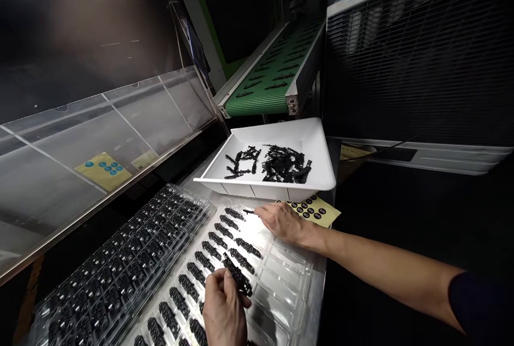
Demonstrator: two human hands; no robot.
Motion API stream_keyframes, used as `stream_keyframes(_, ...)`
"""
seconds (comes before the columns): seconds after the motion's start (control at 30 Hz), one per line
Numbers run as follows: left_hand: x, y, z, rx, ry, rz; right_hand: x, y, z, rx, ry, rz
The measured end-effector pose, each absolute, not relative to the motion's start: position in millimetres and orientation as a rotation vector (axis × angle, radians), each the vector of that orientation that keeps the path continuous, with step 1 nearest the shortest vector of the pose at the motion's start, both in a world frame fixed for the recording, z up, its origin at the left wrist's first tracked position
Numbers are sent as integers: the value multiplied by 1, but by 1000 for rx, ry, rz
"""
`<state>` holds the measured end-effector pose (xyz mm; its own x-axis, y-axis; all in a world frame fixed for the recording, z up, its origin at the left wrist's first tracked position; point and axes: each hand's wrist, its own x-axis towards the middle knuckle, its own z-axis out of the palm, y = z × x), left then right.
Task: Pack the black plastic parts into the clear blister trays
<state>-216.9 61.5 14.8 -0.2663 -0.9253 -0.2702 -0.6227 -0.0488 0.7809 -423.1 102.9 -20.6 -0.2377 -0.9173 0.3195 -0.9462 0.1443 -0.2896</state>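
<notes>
**Small black moulded parts going into a clear tray**

Dim workshop light surrounds a metal bench, with a green conveyor (pixel 273 75) sloping down from the back toward a white bin (pixel 317 145) that holds a loose heap of black plastic parts (pixel 281 164). On the bench in front of me lies a clear blister tray (pixel 281 276), its near rows filled with parts and its right-hand pockets bare. A second, fuller tray (pixel 120 265) sits to the left of it.

My left hand (pixel 223 308) is closed in a pinch around one long black part (pixel 237 275), held just above the middle of the tray. My right hand (pixel 283 221) rests palm-down at the tray's far edge, fingers curled over another small part (pixel 249 211) whose tip pokes out to the left; I cannot tell whether it is truly gripped or only pressed under the fingertips.

I judge these parts to be very light, stiff and thin, with ribbed or toothed edges that give fingertips some purchase. They look likely to snag on each other in the heap. I would take each one by its long sides near the middle, so it stays level. A yellow sticker sheet (pixel 317 209) lies beside the bin.
</notes>
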Motion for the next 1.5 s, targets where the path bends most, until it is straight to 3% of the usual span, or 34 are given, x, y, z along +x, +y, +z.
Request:
stream_keyframes(0.27,-225,40,9,1536,-2099,-1025,-430,103,-41,2199,-2146,605)
stream_keyframes(0.53,-247,25,10,1308,-2406,-1127,-442,103,-26,2295,-2151,1142)
stream_keyframes(0.7,-264,15,16,1141,-2577,-1079,-442,103,-5,2726,-2114,1297)
stream_keyframes(0.77,-263,12,17,1198,-2563,-967,-440,103,-3,2658,-2280,1197)
stream_keyframes(0.9,-249,10,11,1360,-2496,-683,-431,102,-14,2111,-2489,860)
stream_keyframes(1.1,-252,21,-3,1309,-2675,-457,-407,108,-26,2072,-2233,331)
stream_keyframes(1.3,-278,26,-7,1182,-2843,-184,-408,114,-17,2367,-2081,313)
stream_keyframes(1.5,-287,29,-11,1228,-2840,30,-439,96,-23,2375,-2201,477)
